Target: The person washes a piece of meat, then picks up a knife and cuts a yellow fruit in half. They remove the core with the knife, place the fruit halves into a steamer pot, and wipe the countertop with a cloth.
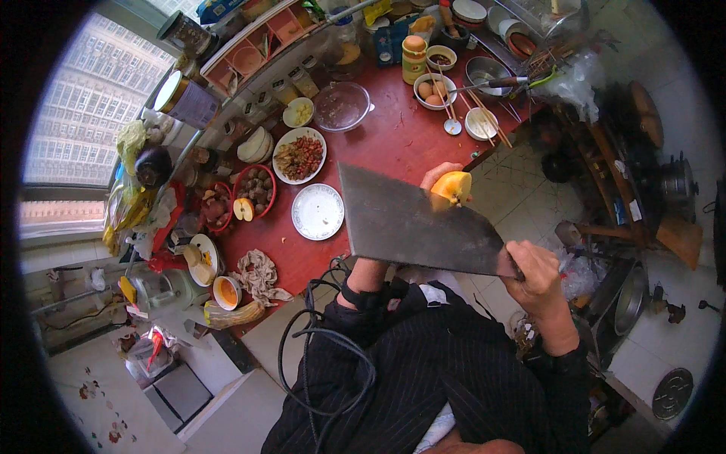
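Note:
A wide cleaver (pixel 414 224) is gripped at its handle by my right hand (pixel 533 275), its broad dark blade spanning the middle of the view. Behind the blade's upper edge, my left hand (pixel 439 173) holds a peeled piece of yellow-orange fruit or vegetable (pixel 452 187); the palm and most of the fingers are hidden by the blade. Whether blade and piece touch, I cannot tell. Left of the blade, a white patterned plate (pixel 318 212) lies on the red table (pixel 377 142) with a few crumbs on it.
Beyond the plate stand a dish of mixed food (pixel 300 156), a red basket of round produce (pixel 255 190) and a plastic bowl (pixel 342 106). Bowls, eggs and chopsticks (pixel 493 122) occupy the far right. Near the left edge are a cloth (pixel 262 278), an orange-filled bowl (pixel 227 293) and a squash (pixel 233 315).

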Available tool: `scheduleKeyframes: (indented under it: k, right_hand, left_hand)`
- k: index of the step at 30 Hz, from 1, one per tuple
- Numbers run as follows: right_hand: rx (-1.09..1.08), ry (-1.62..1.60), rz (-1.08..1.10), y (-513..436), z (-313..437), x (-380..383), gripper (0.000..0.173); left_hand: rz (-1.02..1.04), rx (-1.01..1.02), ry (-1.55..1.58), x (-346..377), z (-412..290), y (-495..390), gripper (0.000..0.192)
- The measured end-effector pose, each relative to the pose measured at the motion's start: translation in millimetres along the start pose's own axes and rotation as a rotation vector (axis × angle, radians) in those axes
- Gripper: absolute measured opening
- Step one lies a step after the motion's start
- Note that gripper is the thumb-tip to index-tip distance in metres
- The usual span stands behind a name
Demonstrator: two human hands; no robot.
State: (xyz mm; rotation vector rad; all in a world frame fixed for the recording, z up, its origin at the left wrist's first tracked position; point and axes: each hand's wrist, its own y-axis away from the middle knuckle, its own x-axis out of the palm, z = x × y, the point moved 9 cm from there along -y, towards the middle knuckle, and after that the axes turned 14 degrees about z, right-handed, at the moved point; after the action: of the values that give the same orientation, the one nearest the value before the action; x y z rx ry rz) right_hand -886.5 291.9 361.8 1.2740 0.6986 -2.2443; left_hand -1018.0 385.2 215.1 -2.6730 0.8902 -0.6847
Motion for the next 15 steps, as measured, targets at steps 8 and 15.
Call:
scheduleKeyframes:
  k: [8,15]
  right_hand:
    - [0.051,0.022,-0.005,-2,-3,3,0.036]
    - [0.132,0.039,-0.04,-4,-3,9,0.03]
  left_hand:
    - [0.022,-0.126,-0.139,3,-18,3,0.065]
    - [-0.099,-0.233,-0.183,10,-48,1,0.068]
